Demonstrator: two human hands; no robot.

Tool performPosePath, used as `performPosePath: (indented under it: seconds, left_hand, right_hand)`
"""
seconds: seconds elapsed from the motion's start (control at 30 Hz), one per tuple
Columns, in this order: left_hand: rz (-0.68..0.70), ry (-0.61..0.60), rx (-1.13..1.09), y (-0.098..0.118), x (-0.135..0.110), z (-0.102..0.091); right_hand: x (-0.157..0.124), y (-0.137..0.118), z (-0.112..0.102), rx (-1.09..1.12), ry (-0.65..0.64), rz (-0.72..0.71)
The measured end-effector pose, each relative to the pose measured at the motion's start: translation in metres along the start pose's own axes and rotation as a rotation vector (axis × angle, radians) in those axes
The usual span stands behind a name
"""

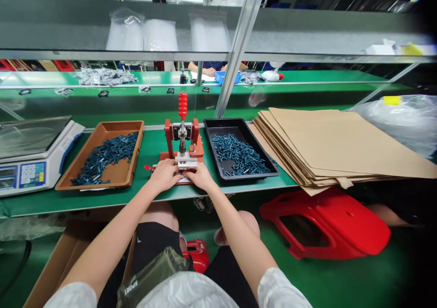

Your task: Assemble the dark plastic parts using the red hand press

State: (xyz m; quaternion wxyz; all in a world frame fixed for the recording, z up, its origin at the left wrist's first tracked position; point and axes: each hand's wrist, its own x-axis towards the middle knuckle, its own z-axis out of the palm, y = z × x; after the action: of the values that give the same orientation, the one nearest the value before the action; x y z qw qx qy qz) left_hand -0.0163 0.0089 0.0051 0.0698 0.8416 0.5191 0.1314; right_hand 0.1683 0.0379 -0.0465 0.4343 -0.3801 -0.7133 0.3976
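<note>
A red toggle press (183, 139) with a ribbed red handle pointing up stands on the green bench in front of me. My left hand (165, 175) is at the left of its base, under the silver block, with the fingers bent together. From the right, my right hand (200, 177) reaches the same spot, its fingers also closed. Whatever the fingertips hold is too small and covered to make out. Small dark blue parts (112, 152) fill much of a brown tray (133, 171) on the left. Dark blue pin-like parts (235, 153) lie in a black tray (247, 177) on the right.
A digital scale (32, 174) stands at the far left. Stacked brown cardboard sheets (327, 139) overhang the bench edge at right, beside a clear plastic bag (406, 121). Below them is a red stool (331, 226). A metal post (239, 48) rises behind the press.
</note>
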Motion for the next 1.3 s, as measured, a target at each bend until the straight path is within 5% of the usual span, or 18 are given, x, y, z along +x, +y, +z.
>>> performPosePath:
  seconds: [0.3, 0.5, 0.6, 0.67, 0.73, 0.83, 0.93, 1.1, 1.2, 1.3]
  left_hand:
    - [-0.019, 0.081, 0.045, 0.003, -0.001, 0.006]
    - [0.105, 0.144, 0.034, 0.004, -0.014, 0.009]
    - [0.033, 0.447, 0.005, -0.004, -0.036, 0.010]
    - [-0.173, 0.749, -0.073, -0.016, -0.046, 0.011]
    - [-0.370, 0.893, -0.282, -0.027, -0.046, 0.013]
    - [-0.403, 0.684, -0.526, -0.032, -0.031, 0.019]
    - [-0.279, 0.408, -0.313, -0.022, -0.018, 0.021]
    - [-0.189, 0.244, -0.151, -0.017, -0.019, 0.012]
    - [-0.233, 0.270, -0.289, -0.024, -0.019, 0.007]
    - [-0.334, 0.525, -0.465, -0.019, -0.002, -0.011]
  right_hand:
    - [-0.002, -0.003, 0.000, -0.167, 0.089, -0.117]
    - [-0.001, -0.004, -0.001, -0.206, 0.078, -0.176]
    - [-0.002, -0.007, -0.002, -0.186, 0.087, -0.149]
    - [-0.002, -0.009, -0.002, -0.185, 0.079, -0.146]
    - [-0.002, -0.009, -0.002, -0.185, 0.071, -0.144]
    - [-0.002, -0.008, -0.002, -0.172, 0.085, -0.122]
    - [-0.002, -0.004, -0.002, -0.110, 0.098, -0.068]
    - [0.002, -0.001, -0.008, -0.024, 0.054, 0.146]
    - [0.007, -0.001, -0.010, 0.042, -0.007, 0.193]
    - [0.011, 0.002, -0.011, 0.121, -0.052, 0.190]
